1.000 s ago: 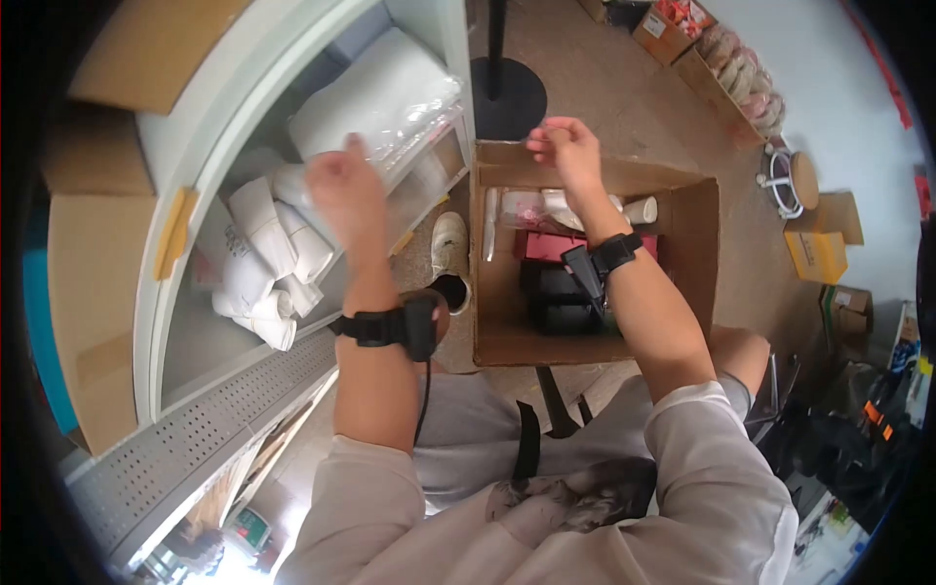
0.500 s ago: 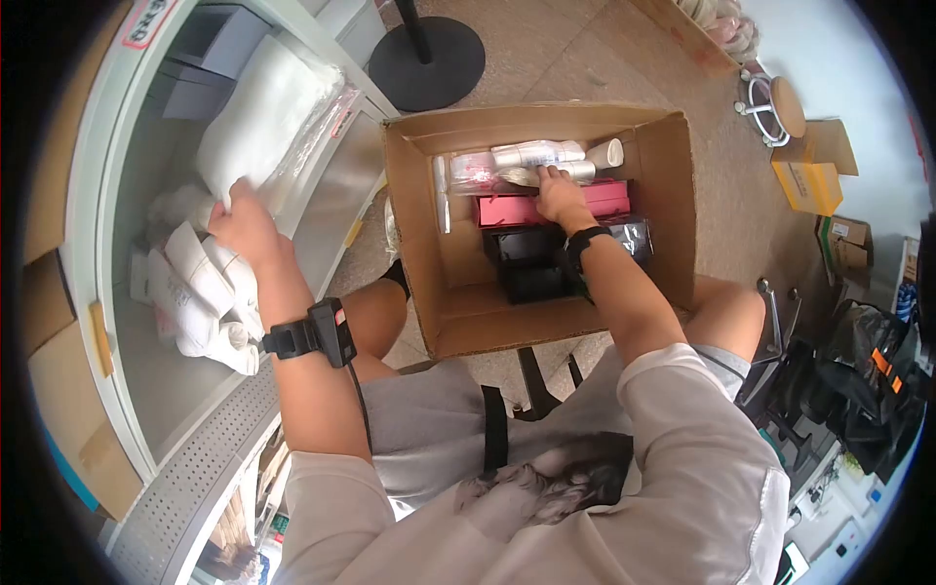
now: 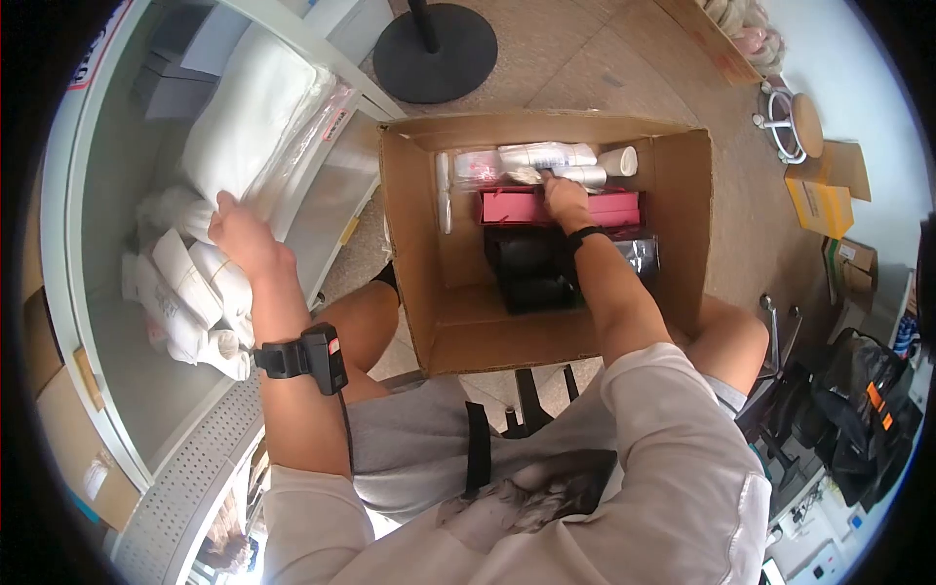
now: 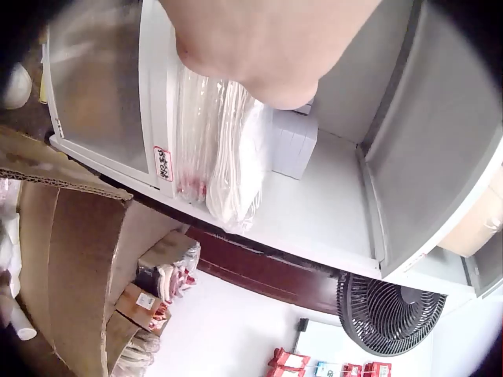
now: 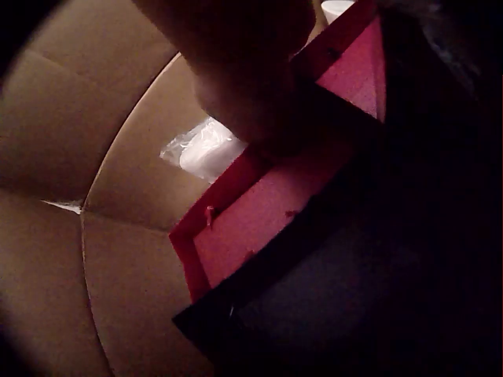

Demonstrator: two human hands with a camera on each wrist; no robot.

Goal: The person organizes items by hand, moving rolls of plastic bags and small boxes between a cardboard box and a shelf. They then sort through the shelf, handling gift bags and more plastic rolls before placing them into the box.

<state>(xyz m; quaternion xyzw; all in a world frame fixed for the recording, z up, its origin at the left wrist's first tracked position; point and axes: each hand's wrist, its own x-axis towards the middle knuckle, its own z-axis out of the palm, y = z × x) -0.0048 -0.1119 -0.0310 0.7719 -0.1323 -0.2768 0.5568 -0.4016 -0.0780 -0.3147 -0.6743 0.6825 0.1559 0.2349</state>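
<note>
Inside the cabinet, my left hand (image 3: 246, 239) is at the near end of a large white plastic-wrapped bundle (image 3: 255, 117), just above several white rolls (image 3: 185, 283); its fingertips are partly hidden, so a grip cannot be made out. My right hand (image 3: 567, 203) reaches down into the cardboard box (image 3: 507, 348), over a pink box (image 3: 512, 207), its fingertips at the white wrapped rolls (image 3: 546, 156). Whether they pinch a roll is unclear. Black packages (image 3: 531, 273) lie below the pink box. In the right wrist view the hand (image 5: 251, 86) is dark above the pink box (image 5: 259, 228).
A round black stand base (image 3: 435, 54) is on the floor behind the box. A stool (image 3: 805, 127) and a yellow carton (image 3: 819, 205) are at the right. The cabinet's perforated metal edge (image 3: 195, 487) runs along the lower left.
My right hand has come down into the cardboard box, and my left hand has moved left, further into the cabinet. The head view has shifted too.
</note>
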